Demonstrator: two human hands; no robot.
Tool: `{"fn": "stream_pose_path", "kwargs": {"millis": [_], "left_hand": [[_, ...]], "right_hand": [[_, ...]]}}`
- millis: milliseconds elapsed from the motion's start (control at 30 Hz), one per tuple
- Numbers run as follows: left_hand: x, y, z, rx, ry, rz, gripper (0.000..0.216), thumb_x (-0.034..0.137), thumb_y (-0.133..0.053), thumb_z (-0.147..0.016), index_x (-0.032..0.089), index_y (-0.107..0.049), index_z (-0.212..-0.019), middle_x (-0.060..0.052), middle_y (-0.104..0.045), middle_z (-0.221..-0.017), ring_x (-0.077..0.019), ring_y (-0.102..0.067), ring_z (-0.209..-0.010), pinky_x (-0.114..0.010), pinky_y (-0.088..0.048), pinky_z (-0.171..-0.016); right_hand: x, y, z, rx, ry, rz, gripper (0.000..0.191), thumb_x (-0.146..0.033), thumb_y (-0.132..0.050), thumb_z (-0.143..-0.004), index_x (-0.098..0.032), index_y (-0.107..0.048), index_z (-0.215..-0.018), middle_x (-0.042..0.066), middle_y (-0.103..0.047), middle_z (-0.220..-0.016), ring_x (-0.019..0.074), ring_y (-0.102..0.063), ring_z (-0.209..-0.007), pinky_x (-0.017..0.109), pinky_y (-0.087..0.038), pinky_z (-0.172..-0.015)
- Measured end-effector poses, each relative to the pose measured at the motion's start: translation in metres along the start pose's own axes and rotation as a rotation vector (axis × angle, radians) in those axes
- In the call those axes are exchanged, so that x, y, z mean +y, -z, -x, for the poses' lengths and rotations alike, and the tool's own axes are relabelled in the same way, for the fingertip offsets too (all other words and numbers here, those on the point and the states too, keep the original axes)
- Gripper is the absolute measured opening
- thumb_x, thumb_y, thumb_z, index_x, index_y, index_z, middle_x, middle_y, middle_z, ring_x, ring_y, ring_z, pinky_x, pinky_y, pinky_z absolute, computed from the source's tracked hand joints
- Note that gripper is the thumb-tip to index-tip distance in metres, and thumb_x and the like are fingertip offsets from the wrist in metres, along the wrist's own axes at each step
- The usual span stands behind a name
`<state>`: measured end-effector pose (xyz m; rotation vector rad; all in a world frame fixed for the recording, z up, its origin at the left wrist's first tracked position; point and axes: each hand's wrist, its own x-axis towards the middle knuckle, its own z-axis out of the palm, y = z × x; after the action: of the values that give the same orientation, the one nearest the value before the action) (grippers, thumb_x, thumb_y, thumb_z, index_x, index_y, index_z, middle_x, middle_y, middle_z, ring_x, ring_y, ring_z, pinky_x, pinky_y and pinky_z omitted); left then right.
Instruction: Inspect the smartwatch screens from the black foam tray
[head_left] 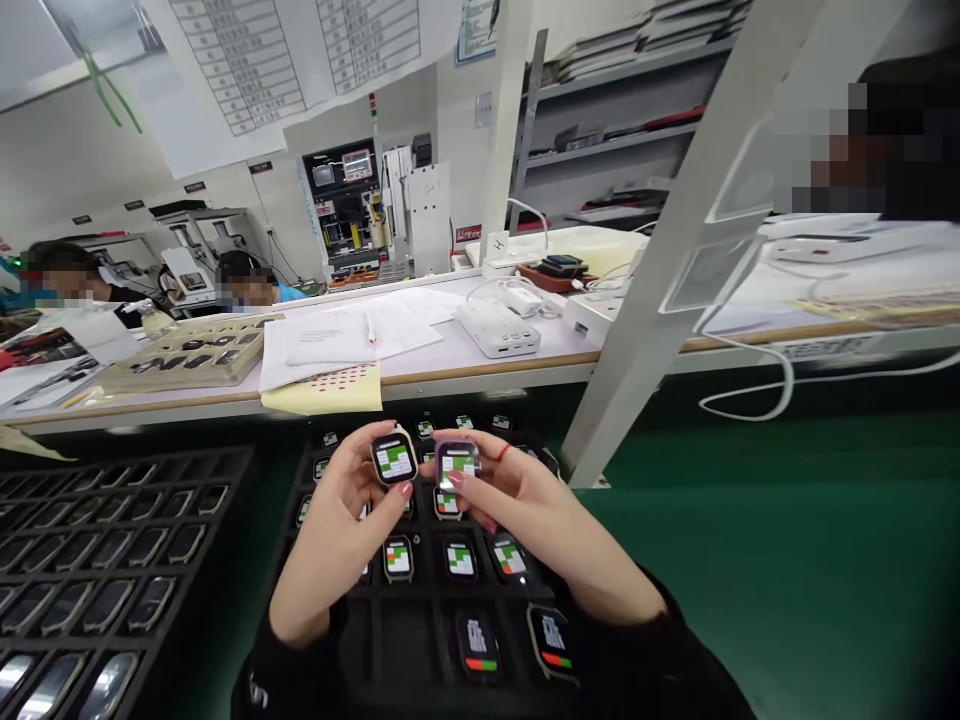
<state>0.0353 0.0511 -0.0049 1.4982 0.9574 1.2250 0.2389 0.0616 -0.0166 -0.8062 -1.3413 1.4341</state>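
Head view. Left hand [341, 520] grips a watch [394, 459] by its edges, thumb on the lower rim, screen up and lit green and white. Right hand [525, 500] pinches a second watch [458, 462], pinkish case, same kind of screen, held just beside the first, the two almost touching. Both sit over the far half of the black tray [427, 590], above the green mat [750, 560].

Doing this well, my judgement: keep fingertips on case edges, not the glass, so the screens stay readable and unsmudged. Hold both flat toward the eye, side by side, for a clean compare. Stay low over the tray so a slip lands in a pocket, not on the mat. Don't knock the two cases together.

Containers. The tray has a grid of pockets, one watch body per pocket. Middle row under the hands: three lit ones [460, 558], green/white with some red. Near row: two [478, 645] showing white text with a red-green bar; pockets left of them look empty. Far rows partly hidden by the hands, several small lit screens visible. A second black tray [90, 570] to the left holds dark unlit bodies in nearly every pocket.

On the bench [465, 375] behind: a beige tray [187, 352] with dark parts, papers [345, 340], a yellow sheet [326, 388] with red dots, a white box [499, 328] with cables. Two other people sit far left.
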Motion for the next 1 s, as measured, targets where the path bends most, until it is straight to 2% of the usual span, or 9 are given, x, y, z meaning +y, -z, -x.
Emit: {"fn": "stream_pose_path", "kwargs": {"millis": [67, 133, 200, 267, 367, 500, 600, 767, 1000], "left_hand": [[0.000, -0.001, -0.001, 0.065, -0.009, 0.001, 0.035, 0.030, -0.073, -0.092, 0.030, -0.064, -0.126, -0.003, -0.069, -0.120, -0.0144, -0.066, -0.103, -0.022, -0.055, -0.087], [0.000, -0.002, -0.001, 0.110, -0.002, 0.002, 0.027, 0.036, -0.071, -0.094, 0.029, -0.068, -0.120, -0.002, -0.071, -0.112, -0.0101, -0.064, -0.085, -0.018, -0.054, -0.074], [0.001, -0.004, 0.000, 0.116, 0.012, -0.002, 0.026, 0.041, -0.066, -0.097, 0.030, -0.069, -0.120, 0.000, -0.071, -0.103, -0.0062, -0.056, -0.068, -0.015, -0.049, -0.062], [0.002, -0.007, 0.001, 0.095, 0.025, -0.015, 0.026, 0.042, -0.062, -0.100, 0.031, -0.069, -0.122, 0.001, -0.070, -0.099, -0.0050, -0.051, -0.063, -0.015, -0.046, -0.059], [0.003, -0.011, 0.002, 0.055, 0.024, -0.016, 0.027, 0.039, -0.062, -0.100, 0.031, -0.068, -0.125, 0.000, -0.069, -0.103, -0.0069, -0.054, -0.069, -0.016, -0.049, -0.063], [0.005, -0.013, 0.001, 0.011, -0.002, 0.032, 0.031, 0.032, -0.068, -0.095, 0.029, -0.066, -0.126, -0.003, -0.070, -0.111, -0.0148, -0.065, -0.091, -0.020, -0.054, -0.071], [0.006, -0.014, 0.001, -0.006, 0.003, 0.042, 0.031, 0.026, -0.069, -0.094, 0.029, -0.065, -0.125, -0.004, -0.071, -0.122, -0.0174, -0.068, -0.102, -0.022, -0.057, -0.077], [0.006, -0.015, 0.000, -0.003, 0.008, 0.039, 0.027, 0.027, -0.066, -0.096, 0.029, -0.067, -0.123, -0.004, -0.071, -0.125, -0.0187, -0.069, -0.107, -0.022, -0.058, -0.077], [0.004, -0.014, 0.000, 0.030, 0.041, 0.028, 0.022, 0.035, -0.063, -0.099, 0.030, -0.071, -0.119, -0.003, -0.072, -0.121, -0.0170, -0.068, -0.104, -0.017, -0.055, -0.067]], "right_hand": [[0.000, -0.001, 0.001, 0.020, -0.007, 0.014, 0.060, -0.061, -0.079, -0.088, -0.018, -0.064, -0.126, 0.007, -0.073, -0.099, 0.0121, -0.052, -0.064, 0.020, -0.041, -0.054], [-0.001, -0.003, 0.001, 0.057, -0.017, 0.020, 0.061, -0.069, -0.070, -0.091, -0.017, -0.067, -0.123, 0.007, -0.073, -0.097, 0.0115, -0.051, -0.060, 0.021, -0.040, -0.053], [-0.001, -0.003, 0.002, 0.092, -0.020, 0.025, 0.062, -0.072, -0.063, -0.094, -0.017, -0.069, -0.122, 0.006, -0.072, -0.091, 0.0110, -0.051, -0.058, 0.022, -0.040, -0.053], [-0.001, -0.003, 0.002, 0.109, -0.009, 0.029, 0.062, -0.072, -0.064, -0.094, -0.017, -0.070, -0.122, 0.003, -0.069, -0.080, 0.0110, -0.050, -0.056, 0.022, -0.040, -0.053], [0.001, -0.002, 0.001, 0.126, 0.005, 0.012, 0.057, -0.067, -0.069, -0.092, -0.017, -0.072, -0.119, 0.000, -0.063, -0.070, 0.0105, -0.048, -0.053, 0.022, -0.039, -0.052], [0.001, -0.002, -0.001, 0.118, 0.014, -0.044, 0.045, -0.054, -0.077, -0.086, -0.018, -0.073, -0.113, 0.001, -0.064, -0.078, 0.0100, -0.045, -0.053, 0.022, -0.038, -0.049], [-0.002, -0.005, -0.002, 0.106, 0.018, -0.023, 0.040, -0.047, -0.078, -0.082, -0.018, -0.072, -0.111, -0.001, -0.060, -0.073, 0.0120, -0.046, -0.056, 0.022, -0.036, -0.047], [-0.003, -0.005, -0.003, 0.128, 0.038, 0.044, 0.035, -0.043, -0.075, -0.082, -0.018, -0.071, -0.106, -0.002, -0.057, -0.069, 0.0128, -0.043, -0.054, 0.024, -0.029, -0.044], [-0.001, -0.004, -0.003, 0.132, 0.033, 0.058, 0.034, -0.043, -0.071, -0.084, -0.018, -0.070, -0.107, -0.002, -0.057, -0.069, 0.0129, -0.043, -0.054, 0.023, -0.029, -0.044]]}}
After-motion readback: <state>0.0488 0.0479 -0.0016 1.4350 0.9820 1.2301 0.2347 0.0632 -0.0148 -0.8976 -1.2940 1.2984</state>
